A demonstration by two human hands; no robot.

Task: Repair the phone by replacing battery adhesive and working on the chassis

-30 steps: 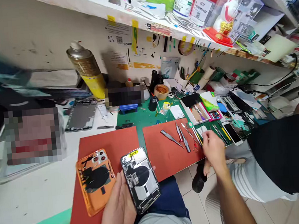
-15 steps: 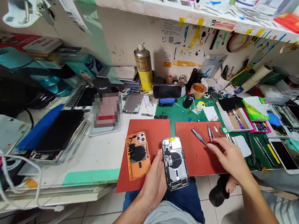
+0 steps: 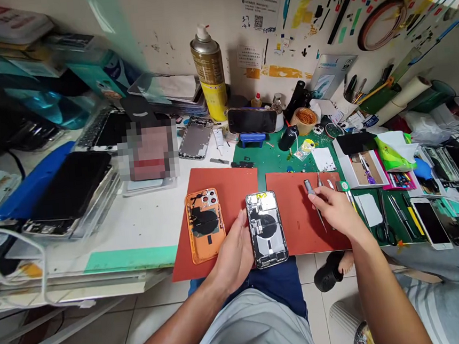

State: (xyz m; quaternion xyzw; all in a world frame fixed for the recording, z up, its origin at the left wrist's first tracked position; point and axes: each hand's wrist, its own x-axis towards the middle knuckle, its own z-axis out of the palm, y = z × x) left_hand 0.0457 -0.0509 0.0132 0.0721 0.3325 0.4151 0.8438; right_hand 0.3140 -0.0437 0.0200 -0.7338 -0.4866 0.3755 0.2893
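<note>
My left hand [image 3: 232, 252] holds an opened phone [image 3: 267, 233] by its left edge. The phone's inner parts face up: a dark round pad, silver shielding and a yellow label near the top. Left of that hand an orange phone back cover [image 3: 206, 225] lies inside-up on a red mat [image 3: 230, 180]. In my right hand [image 3: 335, 208], a screwdriver [image 3: 308, 186] with a grey handle is pinched between thumb and fingers, its thin shaft slanting down over the second red mat [image 3: 287, 188]. More slim tools lie just beyond these fingers, partly hidden.
A spray can [image 3: 211, 77] and a phone on a blue stand [image 3: 252, 122] are at the back. To the right lie a parts tray [image 3: 360, 174], scissors [image 3: 384, 222] and a white phone [image 3: 430, 224]. Stacked phones [image 3: 70, 188] and white cables [image 3: 42, 263] occupy the left.
The screwdriver has lifted and turned steeper in my right hand, which has shifted slightly left and up. The view has tilted and moved closer. My left hand keeps its hold on the opened phone.
</note>
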